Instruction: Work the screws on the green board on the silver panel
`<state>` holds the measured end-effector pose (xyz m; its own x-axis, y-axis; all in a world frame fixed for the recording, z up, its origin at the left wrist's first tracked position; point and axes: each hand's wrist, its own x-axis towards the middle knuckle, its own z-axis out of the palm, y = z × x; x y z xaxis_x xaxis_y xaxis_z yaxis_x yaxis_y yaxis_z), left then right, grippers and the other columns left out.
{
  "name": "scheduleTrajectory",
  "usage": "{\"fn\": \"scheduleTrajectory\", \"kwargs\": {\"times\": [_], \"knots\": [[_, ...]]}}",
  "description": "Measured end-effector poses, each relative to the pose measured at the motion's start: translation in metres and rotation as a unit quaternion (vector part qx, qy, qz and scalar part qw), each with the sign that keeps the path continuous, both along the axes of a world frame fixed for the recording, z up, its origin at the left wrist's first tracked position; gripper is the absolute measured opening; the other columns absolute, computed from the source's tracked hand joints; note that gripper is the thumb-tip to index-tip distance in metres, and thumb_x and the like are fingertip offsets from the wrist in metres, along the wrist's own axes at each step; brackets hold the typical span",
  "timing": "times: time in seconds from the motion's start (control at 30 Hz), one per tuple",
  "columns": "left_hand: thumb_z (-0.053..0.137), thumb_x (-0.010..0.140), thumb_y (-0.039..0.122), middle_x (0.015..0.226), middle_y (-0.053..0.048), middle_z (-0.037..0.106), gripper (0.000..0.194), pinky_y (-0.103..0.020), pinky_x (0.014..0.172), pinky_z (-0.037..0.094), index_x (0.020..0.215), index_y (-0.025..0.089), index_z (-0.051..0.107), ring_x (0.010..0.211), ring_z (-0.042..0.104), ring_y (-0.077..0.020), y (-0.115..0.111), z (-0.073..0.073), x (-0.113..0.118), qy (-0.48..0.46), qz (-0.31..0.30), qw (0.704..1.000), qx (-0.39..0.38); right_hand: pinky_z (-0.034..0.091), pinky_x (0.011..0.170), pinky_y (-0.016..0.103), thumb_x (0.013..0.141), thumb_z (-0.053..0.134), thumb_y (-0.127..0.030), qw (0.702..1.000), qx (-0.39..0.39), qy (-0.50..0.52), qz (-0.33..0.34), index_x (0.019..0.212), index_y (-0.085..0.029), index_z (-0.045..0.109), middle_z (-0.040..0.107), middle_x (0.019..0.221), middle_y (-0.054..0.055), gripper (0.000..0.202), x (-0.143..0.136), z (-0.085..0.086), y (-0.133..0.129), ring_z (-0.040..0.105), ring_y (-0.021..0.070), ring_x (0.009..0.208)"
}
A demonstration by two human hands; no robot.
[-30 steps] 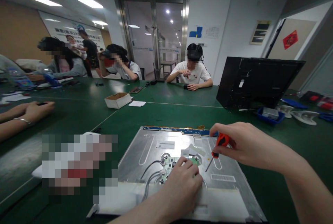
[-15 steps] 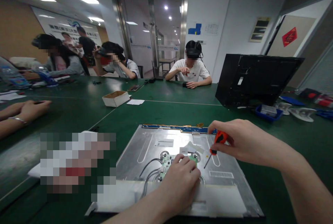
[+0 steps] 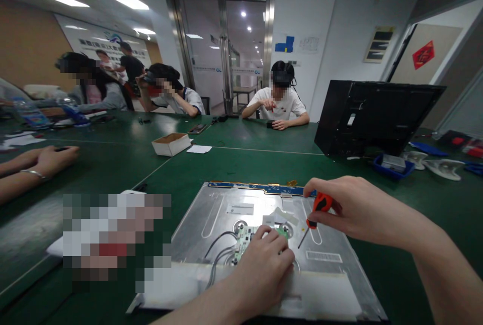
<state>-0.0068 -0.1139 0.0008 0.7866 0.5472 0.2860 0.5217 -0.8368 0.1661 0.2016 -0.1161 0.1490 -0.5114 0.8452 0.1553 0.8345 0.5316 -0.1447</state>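
Note:
My left hand point(image 3: 266, 267) lies over the green circuit board point(image 3: 244, 238), its fingers curled and close together on the board and hiding much of it. The board sits on the silver metal back of a display panel point(image 3: 215, 209), with dark cables point(image 3: 219, 253) running from its left side. My right hand point(image 3: 339, 204) grips an orange-and-black screwdriver point(image 3: 322, 204) by its handle. The shaft slants down and left, its tip over the panel right of the board; whether it touches the metal I cannot tell.
A black monitor housing point(image 3: 377, 116) stands at the right, with a blue tray point(image 3: 394, 168) beside it. A white open box point(image 3: 172, 145) is ahead on the green table. Another person's hands point(image 3: 53, 161) rest at the left. Several people sit or stand farther back.
The view has shifted slightly, so everything appears a little further right and lower. Both hands keep about the same pose over the panel, the screwdriver still in my right hand.

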Motion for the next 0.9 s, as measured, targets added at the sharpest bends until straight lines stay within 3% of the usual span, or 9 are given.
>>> {"fn": "scheduleTrajectory", "kwargs": {"times": [0.9], "knots": [[0.056, 0.087, 0.019, 0.089, -0.002, 0.062, 0.006, -0.037, 0.086, 0.033, 0.081, 0.019, 0.059, 0.086, 0.055, -0.0189, 0.002, 0.004, -0.001, -0.020, -0.004, 0.999, -0.041, 0.036, 0.055, 0.023, 0.083, 0.065, -0.026, 0.998, -0.049, 0.002, 0.032, 0.103, -0.027, 0.062, 0.069, 0.077, -0.003, 0.020, -0.013, 0.002, -0.009, 0.061, 0.0139, 0.064]]}}
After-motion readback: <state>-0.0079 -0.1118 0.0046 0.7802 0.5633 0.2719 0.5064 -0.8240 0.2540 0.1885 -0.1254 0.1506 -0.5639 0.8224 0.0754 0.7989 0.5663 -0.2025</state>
